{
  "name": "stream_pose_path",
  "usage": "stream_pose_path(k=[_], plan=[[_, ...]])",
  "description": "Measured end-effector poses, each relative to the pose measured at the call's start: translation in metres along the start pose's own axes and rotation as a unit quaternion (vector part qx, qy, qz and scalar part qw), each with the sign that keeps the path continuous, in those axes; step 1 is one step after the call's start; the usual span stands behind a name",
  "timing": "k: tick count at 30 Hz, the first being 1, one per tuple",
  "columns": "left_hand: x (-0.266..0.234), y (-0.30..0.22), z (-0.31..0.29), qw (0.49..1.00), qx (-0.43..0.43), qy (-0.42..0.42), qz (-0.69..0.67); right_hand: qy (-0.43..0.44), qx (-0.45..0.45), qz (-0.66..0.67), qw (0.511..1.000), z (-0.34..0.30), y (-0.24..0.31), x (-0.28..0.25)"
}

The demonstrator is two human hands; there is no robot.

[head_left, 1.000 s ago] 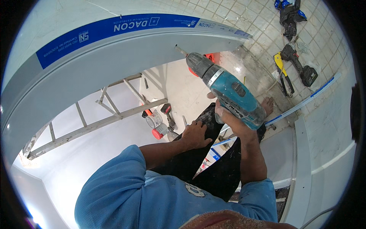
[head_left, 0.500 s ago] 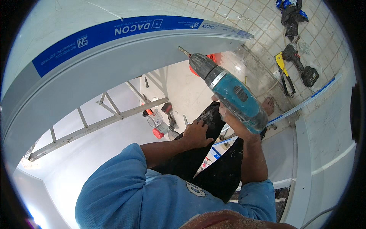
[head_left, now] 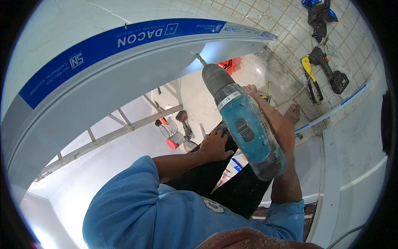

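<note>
Here, one teal drill (head_left: 251, 135) in the right hand (head_left: 277, 114), one ladder (head_left: 145, 123) beyond.

Rests left hand (head_left: 214, 147) palm down on left leg (head_left: 195, 178); holds right hand (head_left: 280, 123) farther off to the right, in a grip.

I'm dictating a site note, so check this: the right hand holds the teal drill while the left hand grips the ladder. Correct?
Not quite: the left hand rests on the black trousers, as the head view shows. The right hand does hold the teal drill.
</note>
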State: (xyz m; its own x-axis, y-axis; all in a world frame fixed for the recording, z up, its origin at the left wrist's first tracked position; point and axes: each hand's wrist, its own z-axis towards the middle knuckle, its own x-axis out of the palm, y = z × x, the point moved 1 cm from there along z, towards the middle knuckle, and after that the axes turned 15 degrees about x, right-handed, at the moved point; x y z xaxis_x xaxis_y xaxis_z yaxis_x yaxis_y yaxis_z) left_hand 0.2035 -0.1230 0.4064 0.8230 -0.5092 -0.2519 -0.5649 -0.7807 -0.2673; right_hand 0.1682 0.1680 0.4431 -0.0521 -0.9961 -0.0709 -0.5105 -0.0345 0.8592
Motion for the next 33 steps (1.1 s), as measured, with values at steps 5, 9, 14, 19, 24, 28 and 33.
stream_pose_path(k=[5, 9, 14, 19, 24, 28, 33], plan=[[-0.002, 0.004, 0.0, 1.0, -0.002, -0.005, -0.001, -0.038, -0.041, 0.099, 0.994, -0.013, 0.003, 0.0], [-0.012, 0.002, -0.003, 1.0, -0.005, 0.022, -0.003, 0.053, 0.059, 0.366, 0.927, -0.013, -0.002, 0.013], [0.005, 0.011, -0.004, 1.0, 0.026, -0.01, -0.006, 0.134, 0.148, 0.684, 0.702, -0.022, 0.01, 0.065], [0.022, 0.02, 0.001, 0.998, 0.052, -0.039, -0.008, 0.143, 0.131, 0.745, 0.638, -0.037, 0.024, 0.101], [0.025, 0.023, 0.004, 0.998, 0.059, -0.038, -0.006, -0.043, 0.049, 0.254, 0.965, -0.046, 0.005, 0.067], [0.009, 0.014, 0.0, 0.999, 0.037, -0.02, 0.014, -0.097, -0.087, 0.114, 0.985, -0.014, 0.009, 0.014], [-0.015, 0.004, -0.005, 0.999, 0.013, 0.011, 0.03, 0.011, -0.038, 0.211, 0.977, 0.012, 0.001, -0.027]])
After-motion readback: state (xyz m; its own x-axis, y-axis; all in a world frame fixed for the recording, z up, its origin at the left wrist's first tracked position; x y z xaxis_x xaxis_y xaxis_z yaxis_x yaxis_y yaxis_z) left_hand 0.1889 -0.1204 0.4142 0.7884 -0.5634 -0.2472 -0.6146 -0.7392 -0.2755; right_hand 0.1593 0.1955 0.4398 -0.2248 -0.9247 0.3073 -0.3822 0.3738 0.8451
